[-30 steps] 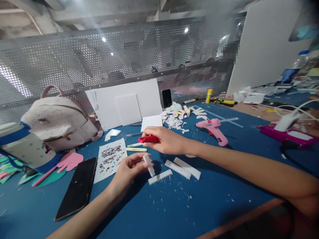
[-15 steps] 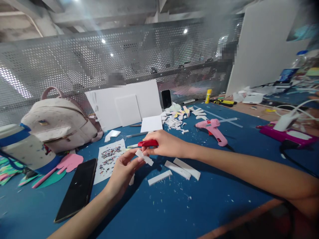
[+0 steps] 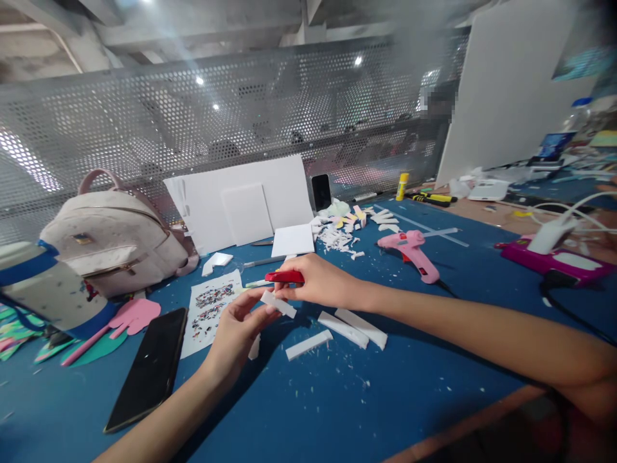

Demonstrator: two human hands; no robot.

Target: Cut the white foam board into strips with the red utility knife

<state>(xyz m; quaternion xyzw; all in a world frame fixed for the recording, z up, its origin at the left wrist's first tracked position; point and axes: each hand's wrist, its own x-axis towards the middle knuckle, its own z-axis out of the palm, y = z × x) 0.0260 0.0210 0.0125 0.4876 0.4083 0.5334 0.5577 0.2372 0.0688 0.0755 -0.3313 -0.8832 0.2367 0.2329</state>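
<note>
My left hand (image 3: 238,331) pinches a short white foam strip (image 3: 278,304) a little above the blue table (image 3: 337,411). My right hand (image 3: 321,281) is closed around a red cutter (image 3: 284,277), whose tip meets the strip. Three more white foam strips lie just right of my hands: one (image 3: 309,344) nearer me, two (image 3: 354,327) side by side. A small white offcut (image 3: 254,347) lies under my left hand.
A black phone (image 3: 150,366) and a speckled paper sheet (image 3: 212,308) lie left of my hands. A beige backpack (image 3: 113,235), white foam boards (image 3: 241,202), a pink glue gun (image 3: 414,252), foam scraps (image 3: 342,235) and a magenta device (image 3: 559,262) stand around.
My left hand raised the foam strip and tilted it up to the cutter. My right hand shifted slightly toward it. A small offcut now lies under my left hand.
</note>
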